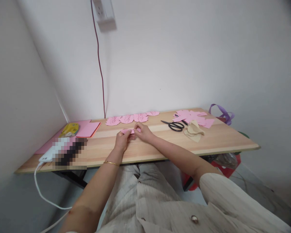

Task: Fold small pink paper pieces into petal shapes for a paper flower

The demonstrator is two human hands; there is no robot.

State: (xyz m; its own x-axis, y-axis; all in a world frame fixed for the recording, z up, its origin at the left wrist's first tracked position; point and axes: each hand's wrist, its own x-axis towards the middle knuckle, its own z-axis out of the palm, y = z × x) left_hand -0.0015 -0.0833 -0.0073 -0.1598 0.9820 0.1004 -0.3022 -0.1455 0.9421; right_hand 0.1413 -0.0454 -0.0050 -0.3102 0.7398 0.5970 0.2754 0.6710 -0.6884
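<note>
A small piece of pink paper [126, 131] is between my two hands, just above the middle of the wooden table. My left hand [123, 139] pinches its left part, thumb on top. At the right end, the fingers of my right hand [142, 132] are closed on the same paper. My fingers cover much of it, so its full shape is hidden. Behind my hands, several pink paper cut-outs [127, 119] with jagged edges lie in a row along the wall. Black-handled scissors [176, 125] rest to the right, blades pointing left.
Pink paper scraps [190, 116] are heaped at the back right, near a crumpled beige cloth [194, 132]. Pink sheets [88, 129] and a yellow packet [70, 130] lie at the left. A white power strip [50, 153] with a cable sits at the left front edge [135, 160].
</note>
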